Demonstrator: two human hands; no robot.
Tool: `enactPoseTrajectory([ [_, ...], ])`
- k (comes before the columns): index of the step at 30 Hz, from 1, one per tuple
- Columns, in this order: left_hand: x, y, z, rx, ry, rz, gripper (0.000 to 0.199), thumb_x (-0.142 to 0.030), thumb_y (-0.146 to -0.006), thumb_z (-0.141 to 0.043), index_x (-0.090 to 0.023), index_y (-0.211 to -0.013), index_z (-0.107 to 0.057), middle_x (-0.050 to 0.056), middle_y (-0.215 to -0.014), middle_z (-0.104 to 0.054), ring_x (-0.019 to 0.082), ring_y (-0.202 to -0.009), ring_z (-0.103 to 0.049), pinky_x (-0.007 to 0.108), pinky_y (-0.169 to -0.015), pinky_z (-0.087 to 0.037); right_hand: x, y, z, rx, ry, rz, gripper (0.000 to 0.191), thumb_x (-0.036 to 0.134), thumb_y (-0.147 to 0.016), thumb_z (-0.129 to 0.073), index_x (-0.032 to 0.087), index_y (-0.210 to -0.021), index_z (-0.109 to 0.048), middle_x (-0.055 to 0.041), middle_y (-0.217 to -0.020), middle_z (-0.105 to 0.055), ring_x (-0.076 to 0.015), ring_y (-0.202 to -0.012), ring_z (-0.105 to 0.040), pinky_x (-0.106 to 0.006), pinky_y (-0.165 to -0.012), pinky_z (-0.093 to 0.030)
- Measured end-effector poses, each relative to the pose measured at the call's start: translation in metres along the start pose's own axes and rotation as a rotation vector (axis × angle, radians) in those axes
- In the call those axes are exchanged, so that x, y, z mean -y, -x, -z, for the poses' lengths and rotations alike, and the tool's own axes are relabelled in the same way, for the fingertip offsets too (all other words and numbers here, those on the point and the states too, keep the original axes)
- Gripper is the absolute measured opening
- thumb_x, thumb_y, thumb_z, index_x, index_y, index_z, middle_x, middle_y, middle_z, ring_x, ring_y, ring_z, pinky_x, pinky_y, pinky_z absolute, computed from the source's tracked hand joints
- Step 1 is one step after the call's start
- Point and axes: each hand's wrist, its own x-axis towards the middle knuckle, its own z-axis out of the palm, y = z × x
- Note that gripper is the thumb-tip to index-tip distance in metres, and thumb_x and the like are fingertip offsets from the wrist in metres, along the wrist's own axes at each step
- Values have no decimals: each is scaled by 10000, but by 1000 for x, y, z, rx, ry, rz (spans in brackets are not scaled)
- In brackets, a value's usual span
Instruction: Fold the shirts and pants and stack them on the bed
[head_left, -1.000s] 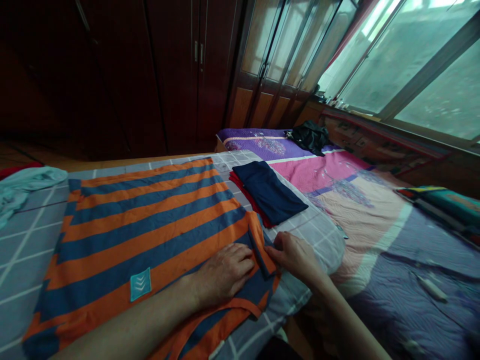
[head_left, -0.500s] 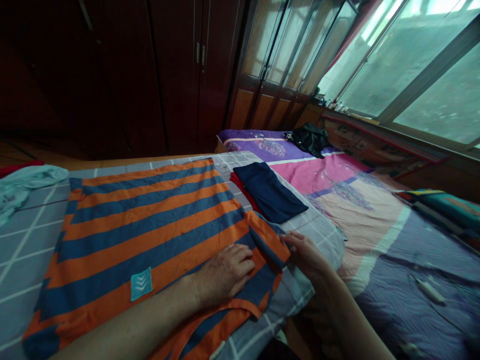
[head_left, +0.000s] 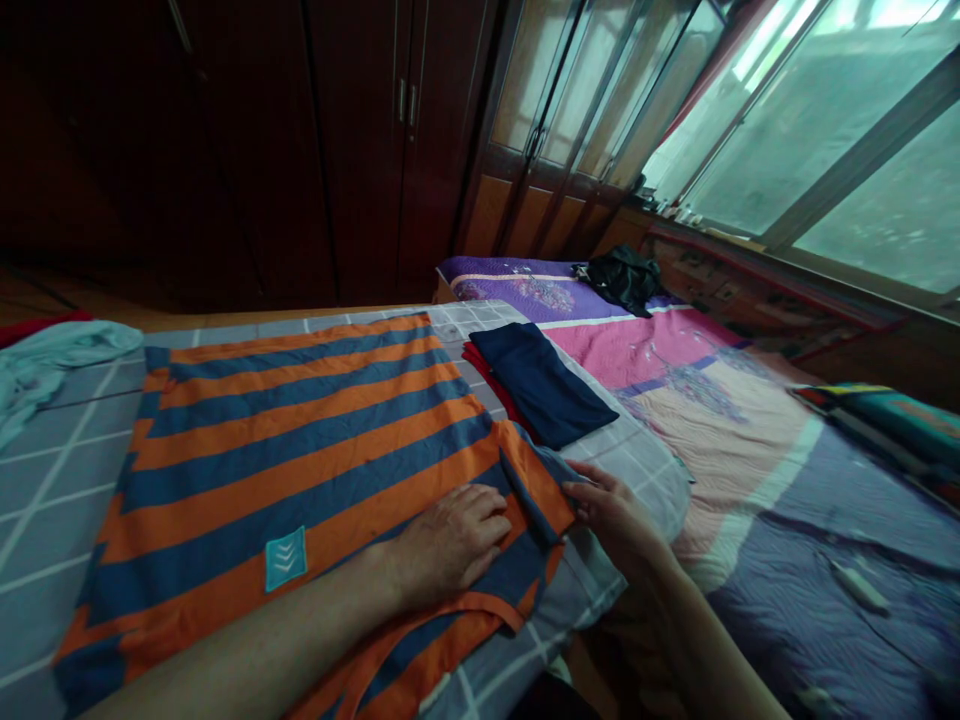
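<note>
An orange and blue striped shirt (head_left: 300,440) lies spread on the grey checked bedding, with a turquoise chevron patch on its front. My left hand (head_left: 459,540) rests on the shirt near its collar, palm down, fingers slightly bent and holding nothing. The right-hand end of the shirt carries a short sleeve, folded over at its seam. At that sleeve's edge, my right hand (head_left: 609,508) pinches the cloth between thumb and fingers. Just beyond the sleeve sits a folded navy garment (head_left: 544,385), on top of a folded red one (head_left: 495,385).
Pale mint cloth (head_left: 52,365) lies at the far left of the grey checked bedding (head_left: 45,500). A second bed with a colourful quilt (head_left: 675,420) adjoins on the right, bearing a black bag-like bundle (head_left: 622,278). Dark wardrobes (head_left: 360,160) stand behind.
My right hand has drawn the sleeve edge very slightly, its fingers shifting a little on the cloth. My left hand stays in place on the shirt. The view has shifted slightly.
</note>
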Motion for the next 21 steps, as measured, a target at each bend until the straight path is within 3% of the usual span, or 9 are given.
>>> enactPoseTrajectory([
  [4, -2, 0, 5, 6, 102, 22, 180, -169, -897, -485, -158, -1029, -606, 96, -1137, -591, 225, -1137, -506, 395, -1025, -404, 3, -2, -14, -162, -39, 278, 384, 230, -531, -722, 185, -901, -626, -11, -749, -647, -168, -666, -605, -281, -615, -475],
  [8, -2, -5, 10, -98, 449, 236, 260, -141, -853, -502, -162, -1098, -586, 84, -1104, -621, 207, -1064, -565, 373, -966, -449, 8, 11, -36, -249, 340, 727, 154, 198, -735, -582, 208, -880, -633, -46, -834, -639, -190, -770, -609, -323, -715, -488],
  [10, 3, -7, 10, -250, 705, 411, 282, -170, -862, -478, -167, -1134, -552, 81, -1111, -626, 196, -1054, -585, 364, -946, -464, 5, 23, -50, -97, 582, 1011, 188, 133, -813, -483, 220, -899, -626, -56, -852, -627, -180, -787, -604, -307, -705, -493],
  [13, 13, -10, 7, -500, 994, 656, 271, -313, -898, -448, -153, -1111, -500, 105, -1097, -614, 203, -993, -622, 362, -859, -509, -8, 41, -67, 341, 874, 1321, 274, 85, -849, -410, 216, -977, -615, -78, -914, -633, -183, -835, -603, -302, -708, -506],
  [15, 19, -9, 6, -604, 1021, 747, 323, -385, -884, -474, -143, -1097, -483, 116, -1088, -601, 208, -949, -634, 352, -802, -524, -19, 49, -70, 464, 1005, 1401, 282, 92, -844, -436, 196, -1053, -594, -111, -1037, -624, -217, -964, -590, -349, -797, -508],
  [18, 21, -7, 6, -616, 926, 719, 368, -383, -854, -535, -145, -1130, -481, 117, -1138, -584, 204, -969, -625, 352, -832, -511, -33, 53, -62, 288, 1030, 1386, 366, 119, -836, -492, 185, -1195, -520, -150, -1221, -543, -265, -1150, -513, -420, -915, -473],
  [21, 18, -7, 5, -564, 845, 661, 384, -283, -836, -561, -160, -1187, -465, 116, -1210, -564, 207, -1019, -612, 365, -855, -512, -40, 49, -48, 113, 1010, 1235, 397, 184, -839, -541, 204, -1234, -501, -139, -1211, -536, -264, -1100, -541, -411, -877, -500],
])
